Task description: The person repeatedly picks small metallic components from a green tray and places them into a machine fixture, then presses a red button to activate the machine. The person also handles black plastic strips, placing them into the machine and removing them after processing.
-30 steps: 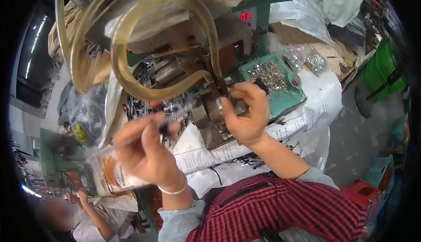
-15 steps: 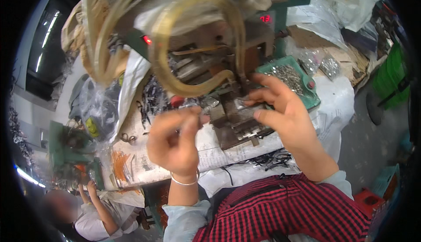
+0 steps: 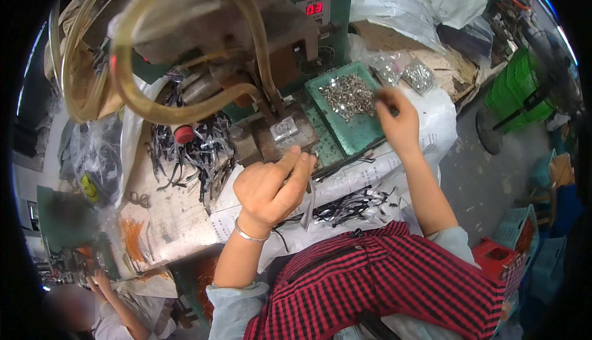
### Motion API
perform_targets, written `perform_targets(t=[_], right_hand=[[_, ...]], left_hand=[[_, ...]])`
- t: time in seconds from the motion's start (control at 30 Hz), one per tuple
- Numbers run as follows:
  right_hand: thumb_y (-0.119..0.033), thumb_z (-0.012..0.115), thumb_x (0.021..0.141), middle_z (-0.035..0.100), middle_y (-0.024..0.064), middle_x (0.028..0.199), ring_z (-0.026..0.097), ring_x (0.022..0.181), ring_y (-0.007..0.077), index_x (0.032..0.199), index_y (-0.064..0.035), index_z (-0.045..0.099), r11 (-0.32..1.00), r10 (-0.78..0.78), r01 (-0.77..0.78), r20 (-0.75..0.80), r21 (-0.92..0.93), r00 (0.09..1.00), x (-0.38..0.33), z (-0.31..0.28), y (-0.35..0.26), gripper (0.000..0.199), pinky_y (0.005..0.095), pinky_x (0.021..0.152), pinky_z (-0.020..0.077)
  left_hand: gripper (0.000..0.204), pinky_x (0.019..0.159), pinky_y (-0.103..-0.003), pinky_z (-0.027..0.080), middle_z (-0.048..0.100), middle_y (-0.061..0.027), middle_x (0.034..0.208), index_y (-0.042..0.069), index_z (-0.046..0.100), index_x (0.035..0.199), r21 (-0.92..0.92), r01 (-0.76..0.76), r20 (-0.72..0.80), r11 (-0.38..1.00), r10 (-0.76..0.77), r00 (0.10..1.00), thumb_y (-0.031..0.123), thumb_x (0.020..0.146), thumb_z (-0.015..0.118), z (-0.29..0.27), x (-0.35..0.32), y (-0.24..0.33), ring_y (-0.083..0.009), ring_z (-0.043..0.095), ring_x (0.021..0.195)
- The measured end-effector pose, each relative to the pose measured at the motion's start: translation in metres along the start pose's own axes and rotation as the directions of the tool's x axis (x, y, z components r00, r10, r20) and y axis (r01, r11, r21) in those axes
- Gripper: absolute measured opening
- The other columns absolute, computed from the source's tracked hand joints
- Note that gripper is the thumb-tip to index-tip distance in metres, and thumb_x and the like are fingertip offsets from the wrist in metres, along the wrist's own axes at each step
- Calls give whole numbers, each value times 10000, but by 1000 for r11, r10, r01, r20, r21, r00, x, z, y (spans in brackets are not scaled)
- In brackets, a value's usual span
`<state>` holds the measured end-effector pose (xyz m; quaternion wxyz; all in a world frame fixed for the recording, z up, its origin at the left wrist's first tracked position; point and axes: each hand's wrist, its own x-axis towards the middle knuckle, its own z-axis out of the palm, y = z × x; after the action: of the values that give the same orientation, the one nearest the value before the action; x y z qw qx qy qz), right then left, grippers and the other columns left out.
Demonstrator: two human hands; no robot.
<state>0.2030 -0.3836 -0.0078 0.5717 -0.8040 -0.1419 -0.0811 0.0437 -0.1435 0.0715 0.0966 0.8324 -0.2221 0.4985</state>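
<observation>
My left hand [image 3: 271, 191] is closed just in front of the press's metal block, thumb and fingertips pinched together. From this pinch a thin grey strip [image 3: 308, 207] hangs down toward the table edge. A small shiny metal plate [image 3: 284, 129] lies on the block beyond my fingertips. My right hand [image 3: 401, 123] hovers at the right rim of a green tray [image 3: 350, 144]. Its fingertips are dark and blurred, so whether they hold anything is unclear. Small silvery metal pieces [image 3: 346, 95] are heaped in the tray.
A thick yellowish hose [image 3: 126, 81] loops above the press. A red knob [image 3: 184, 133] stands beside a heap of black strips [image 3: 200, 161]; more dark strips [image 3: 354, 207] lie along the front edge. Bagged metal parts [image 3: 418, 76] sit behind the tray. A co-worker [image 3: 126, 306] sits at lower left.
My right hand has left the metal block and moved right to the tray. My left hand is now in front of the block, with the grey strip showing below it. The whole view has shifted.
</observation>
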Motion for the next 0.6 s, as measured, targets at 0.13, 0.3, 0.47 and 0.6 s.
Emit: perform_targets(t=[0.13,0.3,0.47,0.6], right_hand=[[-56,751,819,719,138,982,682,1034,298,965,-8,722,869,-18,68,106,-490,994,-26,-4,-13,156,385,925,521],[-117,767,788,668,143,909,650,930,363,832,-56,688,681,-169,181,88,-709,982,-25,23,-8,109,494,807,514],[-68,691,878,708,151,915,671,895,365,923,-46,698,873,-146,109,-41,-476,988,-34,23,-6,51,462,839,516],[-60,691,904,707,131,907,670,884,336,1001,-42,727,895,-283,243,-55,-375,958,-24,25,-12,104,421,844,514]], left_hand=[[238,466,-253,408,755,-69,971,79,751,973,-12,16,6,1000,-15,1000,73,759,855,1,-3,0,-106,569,531],[285,547,-276,478,772,-104,1081,73,767,1021,-88,260,71,962,-255,964,52,748,845,-13,-10,24,-155,652,654],[208,642,-278,530,759,-115,1048,65,729,1012,56,456,128,888,-460,879,-19,823,749,-84,-54,53,-196,699,767],[151,770,-343,553,727,-147,900,-39,703,926,72,684,-483,726,-575,661,-171,851,695,-122,-23,3,-244,686,828]])
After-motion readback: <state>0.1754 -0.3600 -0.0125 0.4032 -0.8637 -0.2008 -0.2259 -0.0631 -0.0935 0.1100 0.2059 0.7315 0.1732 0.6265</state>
